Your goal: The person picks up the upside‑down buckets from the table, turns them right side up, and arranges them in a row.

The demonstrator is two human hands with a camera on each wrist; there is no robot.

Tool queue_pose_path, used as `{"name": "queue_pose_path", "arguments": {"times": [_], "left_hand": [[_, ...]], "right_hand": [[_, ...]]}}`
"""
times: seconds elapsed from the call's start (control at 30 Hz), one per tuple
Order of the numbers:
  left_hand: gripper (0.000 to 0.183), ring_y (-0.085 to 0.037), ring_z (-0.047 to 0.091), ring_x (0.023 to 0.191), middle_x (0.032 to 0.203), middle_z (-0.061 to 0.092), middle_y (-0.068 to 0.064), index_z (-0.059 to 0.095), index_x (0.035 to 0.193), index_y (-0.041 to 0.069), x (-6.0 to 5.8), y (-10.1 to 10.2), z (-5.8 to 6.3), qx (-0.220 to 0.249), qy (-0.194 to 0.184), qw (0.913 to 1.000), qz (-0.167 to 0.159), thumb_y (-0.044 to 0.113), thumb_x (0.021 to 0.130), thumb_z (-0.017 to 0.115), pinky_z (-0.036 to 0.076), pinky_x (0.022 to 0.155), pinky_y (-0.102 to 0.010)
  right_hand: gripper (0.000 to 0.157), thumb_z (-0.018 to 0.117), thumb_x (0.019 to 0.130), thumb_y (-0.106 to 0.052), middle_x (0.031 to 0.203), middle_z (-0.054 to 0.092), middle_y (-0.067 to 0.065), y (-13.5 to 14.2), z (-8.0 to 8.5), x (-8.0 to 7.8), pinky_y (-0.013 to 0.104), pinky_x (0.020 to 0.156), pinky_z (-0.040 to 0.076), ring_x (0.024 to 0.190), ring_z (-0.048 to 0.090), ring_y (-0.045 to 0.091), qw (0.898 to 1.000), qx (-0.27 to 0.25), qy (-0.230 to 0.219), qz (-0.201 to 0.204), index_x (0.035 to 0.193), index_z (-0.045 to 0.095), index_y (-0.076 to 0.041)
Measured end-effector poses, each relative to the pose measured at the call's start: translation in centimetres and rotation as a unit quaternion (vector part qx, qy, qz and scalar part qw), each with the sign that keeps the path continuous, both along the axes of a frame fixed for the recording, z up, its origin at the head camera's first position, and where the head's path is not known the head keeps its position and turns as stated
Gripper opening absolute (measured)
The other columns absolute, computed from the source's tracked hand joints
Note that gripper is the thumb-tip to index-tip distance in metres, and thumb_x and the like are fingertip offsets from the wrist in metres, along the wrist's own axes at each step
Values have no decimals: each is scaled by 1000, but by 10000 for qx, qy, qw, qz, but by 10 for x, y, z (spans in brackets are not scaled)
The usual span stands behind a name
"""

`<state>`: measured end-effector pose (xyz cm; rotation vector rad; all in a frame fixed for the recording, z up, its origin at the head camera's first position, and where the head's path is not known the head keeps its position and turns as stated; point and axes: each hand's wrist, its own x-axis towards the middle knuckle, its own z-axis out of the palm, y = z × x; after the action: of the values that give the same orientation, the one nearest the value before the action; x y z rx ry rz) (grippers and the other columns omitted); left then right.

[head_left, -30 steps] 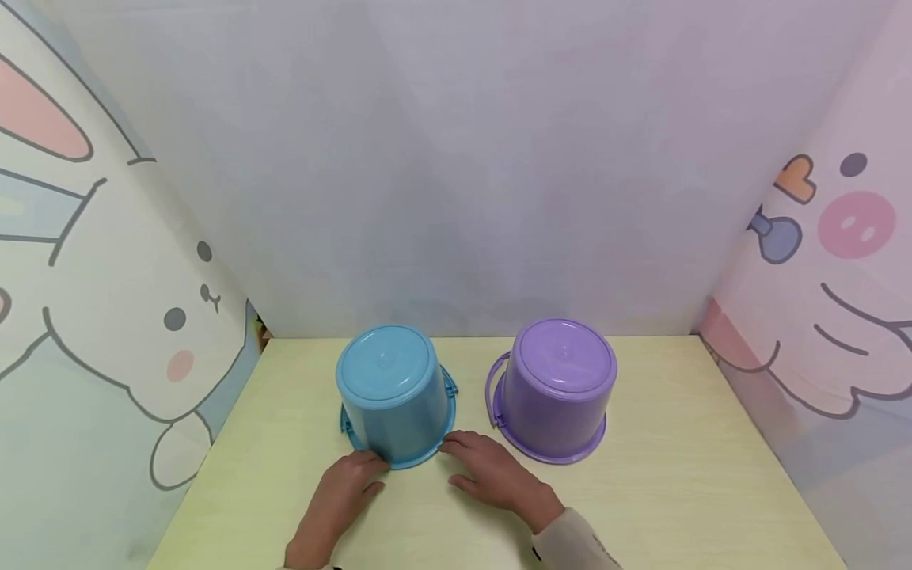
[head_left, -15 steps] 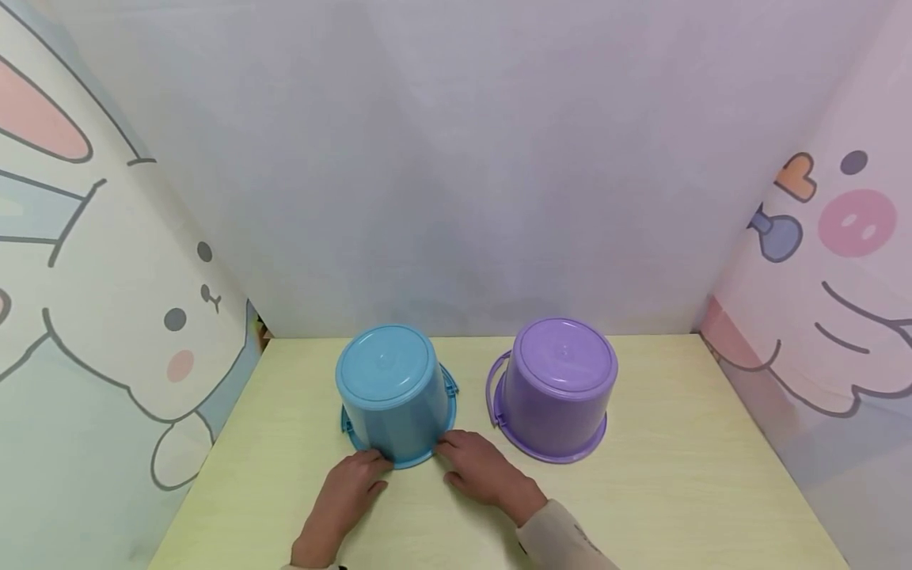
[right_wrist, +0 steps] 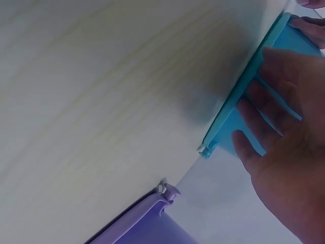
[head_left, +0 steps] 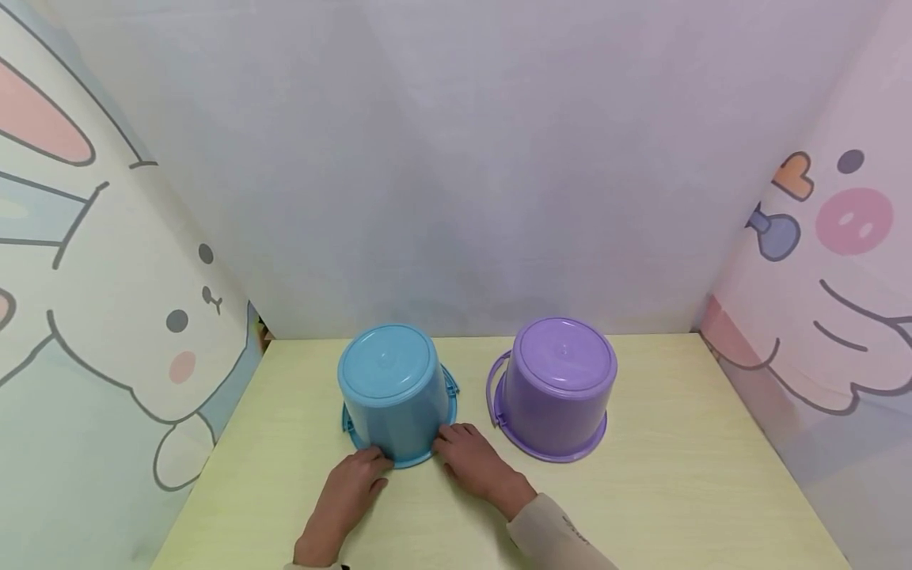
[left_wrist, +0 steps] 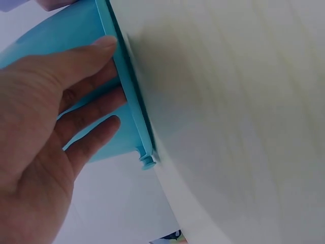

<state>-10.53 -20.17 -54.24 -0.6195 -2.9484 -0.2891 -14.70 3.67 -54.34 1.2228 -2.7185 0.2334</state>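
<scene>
A blue bucket stands upside down on the table, its round base facing up and its rim on the tabletop. My left hand touches the near left of that rim. In the left wrist view the fingers lie fairly straight against the rim, with gaps between them. My right hand touches the near right of the rim. Its fingers are spread and slightly bent in the right wrist view. A purple bucket, also upside down, stands right of the blue one, untouched.
The pale wooden table is bounded at the back by a plain light cloth. Side panels carry a printed rabbit on the left and a printed pig on the right. The purple bucket's handle sticks out leftward.
My right hand has shifted slightly left and come in against the blue bucket's rim. The left hand has edged a little right. Both buckets stay in place.
</scene>
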Motion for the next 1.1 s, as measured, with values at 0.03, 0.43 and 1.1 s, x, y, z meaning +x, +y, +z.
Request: {"name": "queue_pose_path", "arguments": {"times": [0.03,0.43,1.1], "left_hand": [[22,-11,55,84,90,56,8,71,91,17,0,0,0,5,25,10000,8,12,71,79,49,73,-32],[20,-8,49,79,84,48,12,69,84,18,2,0,3,325,659,9972,-150,11,69,80,46,68,-30],[28,-12,40,71,80,44,5,58,78,15,-1,0,13,550,1731,9819,-536,3,65,80,42,61,-29]], "right_hand": [[24,70,81,-17,101,48,-2,0,0,0,34,89,42,98,51,17,10000,28,19,-27,103,61,-16],[23,72,79,-14,96,47,-3,-2,5,2,33,86,42,89,49,16,9989,-237,334,-227,96,58,-18],[21,69,78,-4,87,46,-5,-4,15,1,24,68,41,79,45,12,9878,-1411,652,-126,87,55,-17]]}}
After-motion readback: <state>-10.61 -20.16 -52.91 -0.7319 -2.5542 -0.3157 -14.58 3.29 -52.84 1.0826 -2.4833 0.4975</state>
